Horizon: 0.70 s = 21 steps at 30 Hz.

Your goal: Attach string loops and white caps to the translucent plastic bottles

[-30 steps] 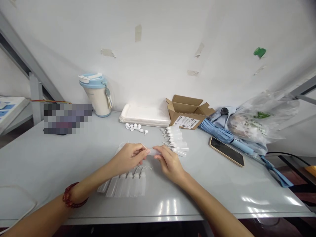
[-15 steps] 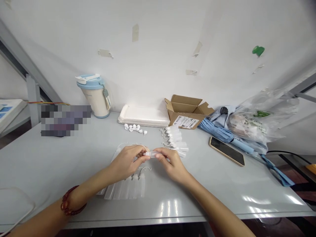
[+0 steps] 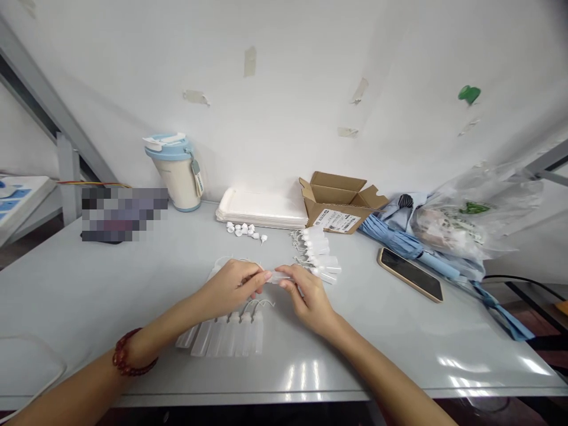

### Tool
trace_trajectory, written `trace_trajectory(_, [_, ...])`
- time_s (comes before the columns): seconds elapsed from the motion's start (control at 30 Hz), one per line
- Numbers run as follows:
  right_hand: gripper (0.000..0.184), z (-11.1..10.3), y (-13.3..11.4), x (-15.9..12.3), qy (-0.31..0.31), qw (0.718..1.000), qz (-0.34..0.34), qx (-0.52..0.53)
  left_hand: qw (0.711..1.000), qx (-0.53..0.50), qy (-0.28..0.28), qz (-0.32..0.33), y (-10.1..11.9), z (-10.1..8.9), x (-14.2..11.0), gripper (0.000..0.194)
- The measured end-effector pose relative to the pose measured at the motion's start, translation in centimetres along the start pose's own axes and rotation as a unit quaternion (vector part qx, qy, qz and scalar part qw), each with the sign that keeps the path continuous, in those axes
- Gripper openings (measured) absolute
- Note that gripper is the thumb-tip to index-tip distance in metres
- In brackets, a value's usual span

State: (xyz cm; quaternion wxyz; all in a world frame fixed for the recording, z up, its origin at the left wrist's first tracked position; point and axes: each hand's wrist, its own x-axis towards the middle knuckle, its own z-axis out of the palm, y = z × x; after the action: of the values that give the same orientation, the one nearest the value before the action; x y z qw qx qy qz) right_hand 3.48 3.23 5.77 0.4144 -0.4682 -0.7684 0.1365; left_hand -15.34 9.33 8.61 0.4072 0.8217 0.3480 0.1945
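Note:
Between my two hands lies a small translucent plastic bottle [image 3: 278, 277], held roughly level above the table. My left hand [image 3: 233, 287] pinches its left end, and the fingers hide the white cap or neck there. Around the bottle's right part, the thumb and fingers of my right hand [image 3: 313, 302] are closed. Below my left hand is a row of similar translucent bottles [image 3: 227, 337] with thin white cords at their tops, partly covered by my forearm. Several more bottles with white tops and cords [image 3: 317, 248] lie beyond my right hand. Small white caps [image 3: 242, 229] sit in a cluster further back.
At the back stand a cream tumbler with a blue lid [image 3: 177, 180], stacked white trays [image 3: 261, 210] and an open cardboard box [image 3: 335, 216]. To the right lie a phone [image 3: 410, 275], a folded blue umbrella [image 3: 394, 236] and a plastic bag [image 3: 461, 225]. A blurred-out item [image 3: 124, 216] is at left.
My left fingers have turned over the bottle's left end, covering the white part that showed before. My right hand keeps its hold. The whole view has shifted slightly.

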Motion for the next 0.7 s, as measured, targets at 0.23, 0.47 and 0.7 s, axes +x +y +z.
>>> trace_trajectory(0.23, [0.037,-0.4,-0.4,0.3,-0.032,0.999,0.029,0.018,0.999,0.005,0.026,0.045,0.8,0.4,-0.2,0.042])
trace_trajectory(0.47, [0.040,-0.8,-1.2,0.6,-0.051,0.975,0.159,0.143,0.982,0.062,0.084,0.158,0.0,0.9,-0.5,0.026])
trace_trajectory(0.7, [0.043,-0.3,-0.9,0.7,-0.066,0.900,0.299,0.309,0.961,0.134,0.104,0.219,-0.9,1.4,-0.6,0.024])
